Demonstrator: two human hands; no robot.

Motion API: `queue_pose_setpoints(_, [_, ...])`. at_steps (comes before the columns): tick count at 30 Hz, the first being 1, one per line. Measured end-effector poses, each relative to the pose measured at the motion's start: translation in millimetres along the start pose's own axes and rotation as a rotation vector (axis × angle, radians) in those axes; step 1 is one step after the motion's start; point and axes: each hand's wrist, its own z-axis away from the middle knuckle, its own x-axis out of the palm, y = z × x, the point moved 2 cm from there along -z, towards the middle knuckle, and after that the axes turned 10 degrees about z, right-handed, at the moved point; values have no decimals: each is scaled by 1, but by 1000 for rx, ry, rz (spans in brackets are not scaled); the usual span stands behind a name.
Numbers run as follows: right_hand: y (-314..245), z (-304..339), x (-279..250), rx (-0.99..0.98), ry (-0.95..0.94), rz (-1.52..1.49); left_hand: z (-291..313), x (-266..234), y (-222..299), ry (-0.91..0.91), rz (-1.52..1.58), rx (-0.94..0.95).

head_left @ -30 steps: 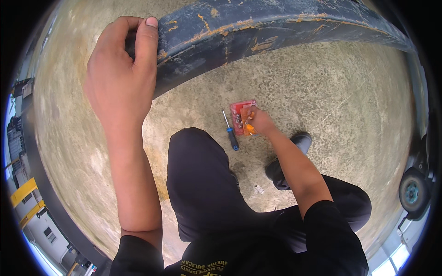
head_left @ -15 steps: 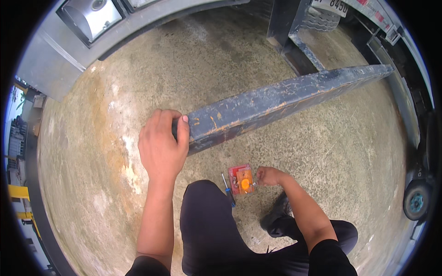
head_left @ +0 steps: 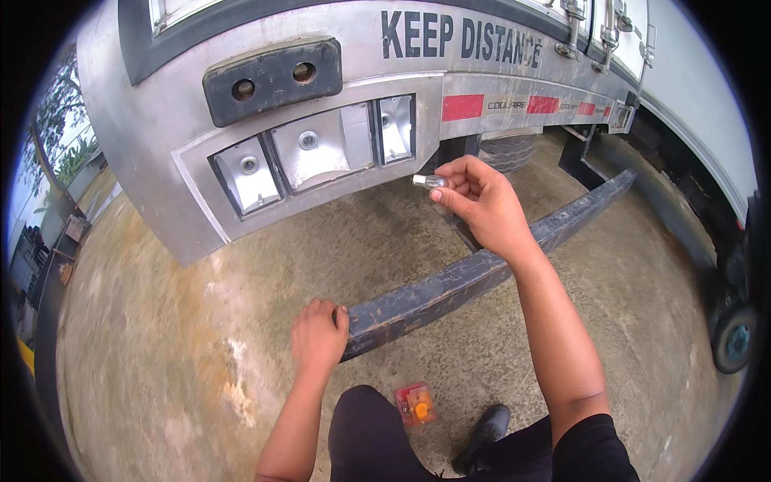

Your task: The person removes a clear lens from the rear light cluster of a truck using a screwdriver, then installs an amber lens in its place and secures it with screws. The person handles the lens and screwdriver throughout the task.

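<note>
My right hand (head_left: 486, 205) is raised before the back of a truck, pinching a small light bulb (head_left: 422, 181) between thumb and fingers. The bulb's metal base points left, toward an uncovered lamp housing (head_left: 341, 153). Three reflector compartments make up that housing, each with a round socket (head_left: 308, 140) like the middle one. My left hand (head_left: 316, 341) is wrapped round the near left end of a scuffed dark metal bumper beam (head_left: 434, 299). On the concrete between my legs lies a red and orange pack (head_left: 415, 403) with small parts on it.
A black rubber bumper block (head_left: 273, 79) with two holes sits above the lamp housing. The beam joins an upright bracket (head_left: 580, 157) at the far right. Another vehicle's wheel (head_left: 732, 337) stands at the right edge. Below the beam is my dark shoe (head_left: 491, 426).
My right hand has risen from beside the pack to the front of the truck, holding the bulb. The view has tilted up. My left hand still grips the beam's end.
</note>
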Motion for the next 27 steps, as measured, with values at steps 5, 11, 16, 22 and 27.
queue_pose_setpoints(5, [-1,-66,37,-202,317,432,2,1,0,32,-10,19])
queue_pose_setpoints(11, [3,-106,63,-256,399,637,2,3,-5,60,-2,55])
queue_pose_setpoints(16, [6,-112,71,-232,377,746,2,5,-7,70,12,55])
queue_pose_setpoints(22, [9,-120,82,-217,327,782,3,8,-6,82,23,88])
queue_pose_setpoints(27, [12,-121,87,-223,377,722,3,5,-3,103,-39,140])
